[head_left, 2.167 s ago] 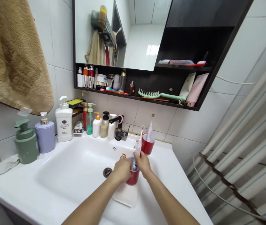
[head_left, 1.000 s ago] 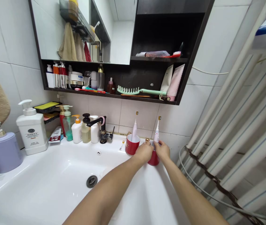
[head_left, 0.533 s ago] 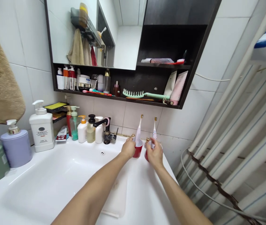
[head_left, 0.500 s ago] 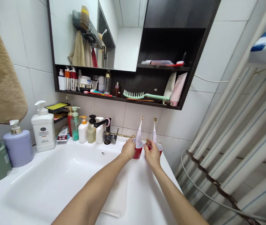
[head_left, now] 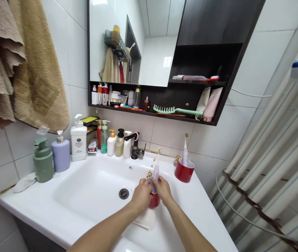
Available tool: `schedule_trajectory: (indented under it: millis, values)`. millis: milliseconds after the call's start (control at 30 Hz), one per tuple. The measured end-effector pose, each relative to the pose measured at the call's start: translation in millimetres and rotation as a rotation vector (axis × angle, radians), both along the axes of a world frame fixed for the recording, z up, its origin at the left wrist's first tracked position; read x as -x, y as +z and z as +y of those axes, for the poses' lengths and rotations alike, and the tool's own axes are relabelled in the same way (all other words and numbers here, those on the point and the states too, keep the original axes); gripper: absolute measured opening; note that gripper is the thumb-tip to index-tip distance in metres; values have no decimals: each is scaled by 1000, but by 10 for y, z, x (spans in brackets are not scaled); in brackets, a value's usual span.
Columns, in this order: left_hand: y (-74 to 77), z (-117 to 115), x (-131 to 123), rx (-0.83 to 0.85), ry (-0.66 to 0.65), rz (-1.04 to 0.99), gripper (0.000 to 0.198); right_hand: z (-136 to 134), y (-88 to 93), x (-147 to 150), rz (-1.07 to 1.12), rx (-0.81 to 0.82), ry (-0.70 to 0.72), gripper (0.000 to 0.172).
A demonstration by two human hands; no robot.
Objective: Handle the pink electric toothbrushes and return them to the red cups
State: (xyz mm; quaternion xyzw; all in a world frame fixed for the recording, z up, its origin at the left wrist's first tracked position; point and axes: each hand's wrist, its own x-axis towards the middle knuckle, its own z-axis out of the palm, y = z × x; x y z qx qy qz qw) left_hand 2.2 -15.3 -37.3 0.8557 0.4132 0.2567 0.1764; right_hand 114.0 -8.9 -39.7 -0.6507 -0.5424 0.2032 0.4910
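Both my hands close around a red cup [head_left: 154, 200] on the white basin [head_left: 85, 189], near its front. My left hand [head_left: 141, 196] grips the cup's near side. My right hand [head_left: 163, 190] is on the handle of a pale pink electric toothbrush [head_left: 156, 171], which stands in that cup. The fingers hide the cup's rim. To the right, a second red cup [head_left: 184, 170] stands on the basin ledge, untouched, holding another electric toothbrush [head_left: 185, 152]. A folded white cloth [head_left: 146, 219] lies under the held cup.
A black faucet [head_left: 135, 147] stands behind the drain [head_left: 124, 193]. Several pump bottles [head_left: 78, 141] line the basin's back edge. Above is a mirror cabinet with a shelf [head_left: 149, 110]. Towels [head_left: 33, 66] hang at left, and a striped shower curtain [head_left: 269, 157] hangs at right.
My hands were on separate cups; now both are on the left cup, which has moved toward me. The other cup stands alone. The view has turned left.
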Motion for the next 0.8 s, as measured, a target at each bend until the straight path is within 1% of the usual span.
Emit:
schedule_trajectory:
  millis: [67,133,267,333,400,467,533,600,667,800]
  values:
    - [-38,-13,19,19,19,-9,21,-32,30,68,3,-29,1,25]
    - [-73,-11,30,33,33,-20,22,-59,119,98,4,-67,-5,26]
    - [-121,5,56,22,46,-70,23,-161,432,64,6,-155,-41,30]
    - [-100,17,67,17,47,-181,25,-267,573,36,2,-184,-43,30]
    - [-21,35,59,63,51,-400,25,-401,636,25,-10,-185,-13,28]
    - [106,60,20,206,43,-695,22,-527,602,40,-32,-134,61,28]
    - [237,90,-44,452,-16,-987,23,-615,500,71,-50,-42,122,29]
    - [323,124,-113,690,-93,-1187,25,-657,388,104,-44,40,137,30]
    - [341,163,-164,831,-112,-1308,23,-667,311,128,11,109,164,29]
    - [267,242,-186,930,-13,-1448,14,-655,275,150,233,318,352,28]
